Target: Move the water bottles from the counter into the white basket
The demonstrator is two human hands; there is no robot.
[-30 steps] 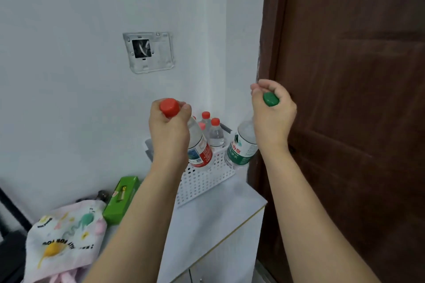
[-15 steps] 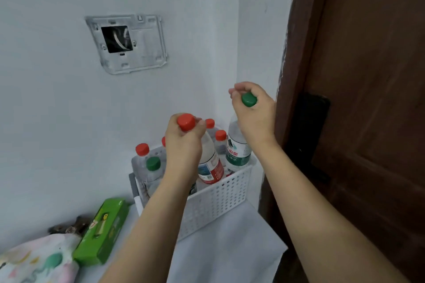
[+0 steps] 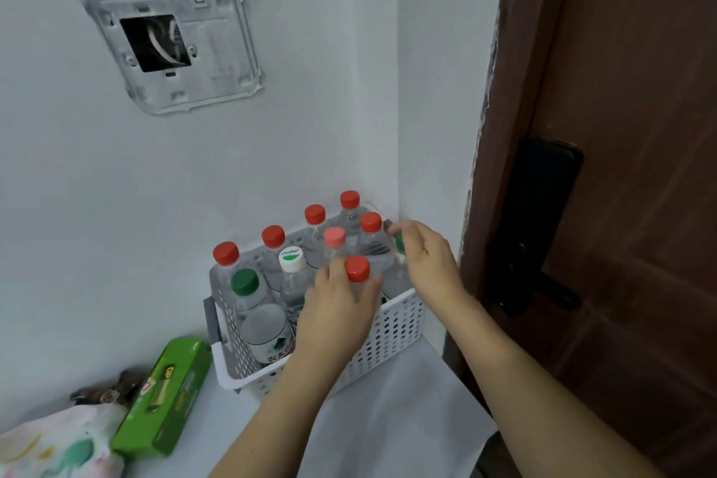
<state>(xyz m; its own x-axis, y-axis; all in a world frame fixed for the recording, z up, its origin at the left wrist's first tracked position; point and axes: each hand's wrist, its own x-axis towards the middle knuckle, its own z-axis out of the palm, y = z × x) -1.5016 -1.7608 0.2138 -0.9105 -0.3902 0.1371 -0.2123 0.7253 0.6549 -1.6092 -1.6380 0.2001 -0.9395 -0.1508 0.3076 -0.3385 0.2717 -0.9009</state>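
Head view showed the left hand [image 3: 333,316] gripping a red-capped bottle [image 3: 357,269] by its neck and the right hand [image 3: 428,262] pinching a green-capped bottle [image 3: 399,243], both standing inside the white basket [image 3: 392,334] on the counter [image 3: 388,419] among other bottles.

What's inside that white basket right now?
The white basket holds upright water bottles: most with red caps, one pink, one white, two green. The left hand and right hand each grip one; the basket's floor is hidden.

White counter [image 3: 388,419], white basket [image 3: 392,334], green box [image 3: 167,396], patterned cloth [image 3: 58,442] on it.
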